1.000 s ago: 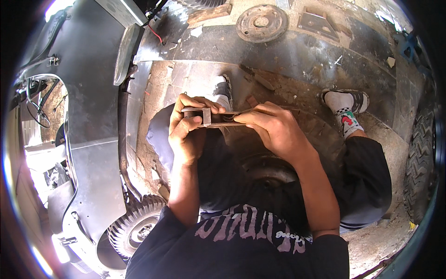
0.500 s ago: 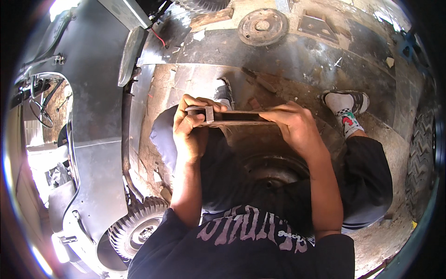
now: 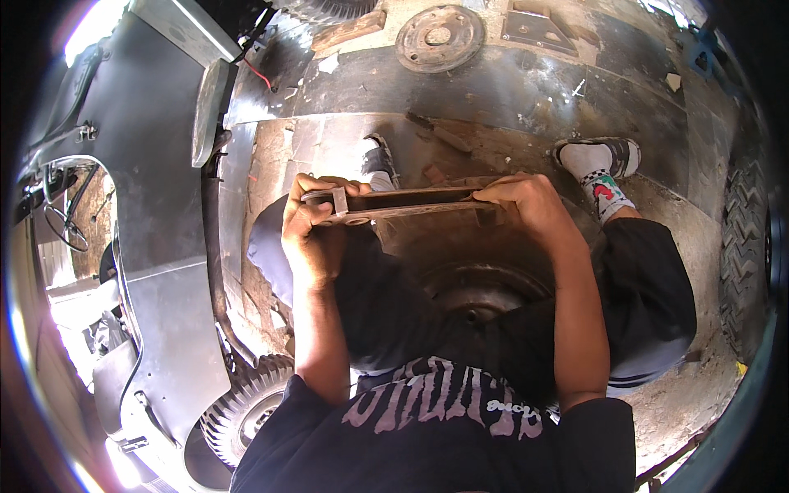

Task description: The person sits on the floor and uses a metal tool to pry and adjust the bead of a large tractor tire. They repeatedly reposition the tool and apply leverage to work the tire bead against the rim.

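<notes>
Nearest the camera was the person's black shirt (image 3: 436,444) with pale lettering across the chest, and both bare forearms rose from it toward the middle of the view. Between the knees, under the arms, sat a dark round wheel rim (image 3: 481,292). Low on the left, a small knobby tire (image 3: 242,407) lay against the grey vehicle body (image 3: 156,304).

Above the rim, the two hands held a long rusty metal bar (image 3: 411,201) level, running left to right. The left hand (image 3: 312,230) was wrapped around the bar's left end, fingers curled over the top edge and pressed together beside a small square bracket with a hole in it. The right hand (image 3: 530,205) closed over the right end, fingers folded down the far side and thumb on the near side, clamping the metal.

Past the hands, two feet in sneakers rested on the stained floor: one shoe (image 3: 380,160) just behind the bar, the other shoe (image 3: 604,160) with a patterned sock off to the right. Farther still lay a round metal disc (image 3: 440,37) and a flat triangular plate (image 3: 538,25).
</notes>
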Demonstrator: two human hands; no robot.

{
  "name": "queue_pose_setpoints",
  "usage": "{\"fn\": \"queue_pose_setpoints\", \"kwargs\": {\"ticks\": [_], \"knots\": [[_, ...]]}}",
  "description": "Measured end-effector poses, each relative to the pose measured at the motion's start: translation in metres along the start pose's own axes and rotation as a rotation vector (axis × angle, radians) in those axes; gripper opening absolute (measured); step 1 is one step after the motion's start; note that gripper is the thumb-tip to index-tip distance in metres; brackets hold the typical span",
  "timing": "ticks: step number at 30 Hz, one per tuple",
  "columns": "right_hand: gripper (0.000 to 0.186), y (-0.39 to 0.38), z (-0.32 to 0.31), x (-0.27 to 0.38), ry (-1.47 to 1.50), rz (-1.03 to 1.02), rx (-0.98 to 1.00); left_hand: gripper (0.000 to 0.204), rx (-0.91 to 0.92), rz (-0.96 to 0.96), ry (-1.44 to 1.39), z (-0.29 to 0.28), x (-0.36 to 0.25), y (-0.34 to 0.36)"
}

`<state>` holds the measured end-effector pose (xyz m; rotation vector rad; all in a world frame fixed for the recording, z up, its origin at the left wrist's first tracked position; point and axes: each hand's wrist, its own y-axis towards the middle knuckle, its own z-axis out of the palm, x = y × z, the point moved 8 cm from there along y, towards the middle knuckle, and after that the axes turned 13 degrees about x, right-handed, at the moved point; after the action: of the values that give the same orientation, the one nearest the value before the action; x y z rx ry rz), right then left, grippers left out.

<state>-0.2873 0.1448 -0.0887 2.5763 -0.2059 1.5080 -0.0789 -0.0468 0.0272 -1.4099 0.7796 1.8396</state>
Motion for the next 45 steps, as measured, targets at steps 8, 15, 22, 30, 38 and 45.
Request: {"fn": "queue_pose_setpoints", "kwargs": {"ticks": [8,15,22,30,38,45], "knots": [[0.031,0.003,-0.013,0.039,0.03,-0.13,-0.188,0.024,-0.142,-0.076,0.017,-0.004,0.004,0.002],[0.021,0.0,-0.002,0.006,0.156,0.057,-0.181,0.031,-0.081,-0.069,0.051,-0.007,0.009,0.006],[0.044,-0.025,0.0,-0.038,0.218,0.361,-0.16,0.055,0.043,-0.043,0.351,0.013,-0.008,-0.012],[0.059,-0.021,0.004,-0.068,0.548,0.421,-0.391,0.023,-0.206,0.128,0.831,0.016,-0.023,-0.01],[0.047,-0.016,0.023,-0.078,0.663,0.381,-0.516,0.028,-0.298,0.268,1.111,0.039,-0.032,-0.001],[0.032,-0.007,0.026,-0.062,0.772,0.249,-0.676,0.042,0.017,-0.123,1.422,0.085,-0.06,0.044]]}}
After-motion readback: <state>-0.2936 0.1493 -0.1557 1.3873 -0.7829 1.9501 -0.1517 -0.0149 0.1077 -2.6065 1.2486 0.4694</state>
